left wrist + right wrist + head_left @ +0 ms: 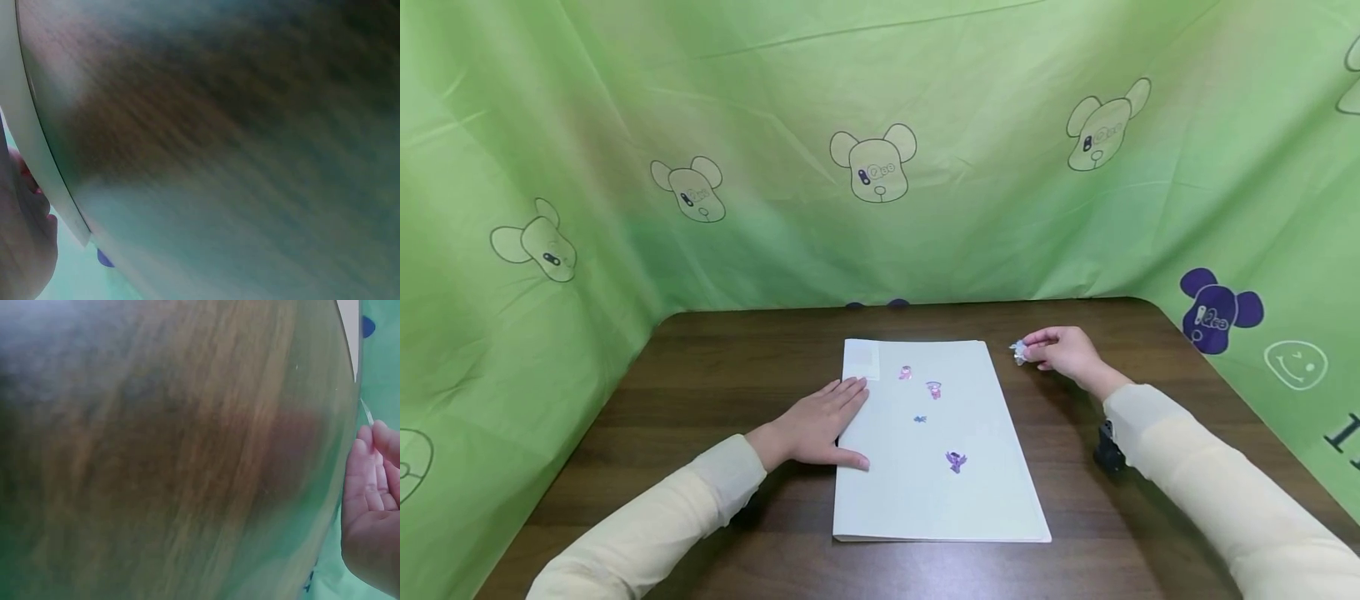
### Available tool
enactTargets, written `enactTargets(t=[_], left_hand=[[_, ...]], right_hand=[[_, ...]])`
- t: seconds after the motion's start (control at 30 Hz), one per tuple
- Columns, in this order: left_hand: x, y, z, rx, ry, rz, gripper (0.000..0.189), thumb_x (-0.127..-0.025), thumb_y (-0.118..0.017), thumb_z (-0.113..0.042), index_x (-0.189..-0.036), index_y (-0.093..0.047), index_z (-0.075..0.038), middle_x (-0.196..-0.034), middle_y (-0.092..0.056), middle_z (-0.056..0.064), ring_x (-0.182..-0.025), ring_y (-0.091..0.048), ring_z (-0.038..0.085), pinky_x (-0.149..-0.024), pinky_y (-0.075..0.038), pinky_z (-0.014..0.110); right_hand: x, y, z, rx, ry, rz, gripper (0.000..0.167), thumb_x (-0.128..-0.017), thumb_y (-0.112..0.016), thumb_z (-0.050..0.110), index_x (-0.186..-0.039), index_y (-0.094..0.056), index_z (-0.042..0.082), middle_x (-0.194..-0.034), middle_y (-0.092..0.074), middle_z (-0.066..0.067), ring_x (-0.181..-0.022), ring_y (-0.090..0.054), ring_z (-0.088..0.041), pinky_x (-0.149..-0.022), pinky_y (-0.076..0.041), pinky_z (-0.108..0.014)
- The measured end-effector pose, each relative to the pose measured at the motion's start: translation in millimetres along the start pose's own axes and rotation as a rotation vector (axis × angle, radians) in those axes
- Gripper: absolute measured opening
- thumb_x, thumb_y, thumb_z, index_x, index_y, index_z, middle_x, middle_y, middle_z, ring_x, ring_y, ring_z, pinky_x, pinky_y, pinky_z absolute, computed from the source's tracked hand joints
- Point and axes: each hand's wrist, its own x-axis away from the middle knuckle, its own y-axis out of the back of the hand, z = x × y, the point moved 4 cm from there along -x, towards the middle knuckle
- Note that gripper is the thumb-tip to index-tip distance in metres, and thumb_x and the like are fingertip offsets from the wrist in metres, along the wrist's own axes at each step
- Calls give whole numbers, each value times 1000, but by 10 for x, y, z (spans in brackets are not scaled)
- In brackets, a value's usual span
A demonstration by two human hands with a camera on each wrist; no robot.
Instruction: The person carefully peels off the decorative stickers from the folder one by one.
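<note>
My left hand (831, 421) lies flat with fingers spread on the left edge of a large white paper pad (895, 500) in the head view. Past the pad's far right corner, my right hand (1063, 354) pinches a small bluish-white sticker (1018, 352) between thumb and fingertips. The right wrist view catches that sticker (367, 412) edge-on as a thin sliver at the fingertips. On the pad are pink stickers (906, 372) near the top, a small blue sticker (921, 419) in the middle and a purple sticker (956, 462) lower right.
A dark brown wooden table (715, 358) bears the pad. A pale square (861, 361) sits at the pad's upper left corner. Green curtain (775, 242) with mouse-head prints surrounds the table at the back and sides. A black wrist camera (1108, 450) hangs below the right cuff.
</note>
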Motion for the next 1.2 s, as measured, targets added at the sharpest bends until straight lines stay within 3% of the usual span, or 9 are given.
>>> enactTargets(t=[0.27,0.83,1.2], left_hand=[[0,-19,-2,4,10,13,111,-81,-34,-85,-156,-13,-6,-162,-7,9,-147,-1,19,-117,-4,34],[8,3,-22,5,22,18,111,-81,-33,-85,-156,-13,-6,-162,-6,9,-147,-2,19,-117,-6,35],[-7,-3,-18,-1,17,18,111,-81,-33,-85,-156,-13,-6,-162,-6,9,-147,-2,19,-117,-6,35]], right_hand=[[-83,-22,-79,19,-25,12,34,-89,-67,1,-117,-58,-17,-95,-70,-16,-75,-63,-6,-67,-56,-25],[-122,1,-106,208,-9,-71,28,-86,-70,9,-106,-66,-10,-78,-67,0,-68,-54,-11,-60,-46,-23],[-89,-9,-92,298,11,-65,26,-87,-69,11,-106,-68,-8,-100,-68,-20,-92,-56,-30,-77,-41,-35]])
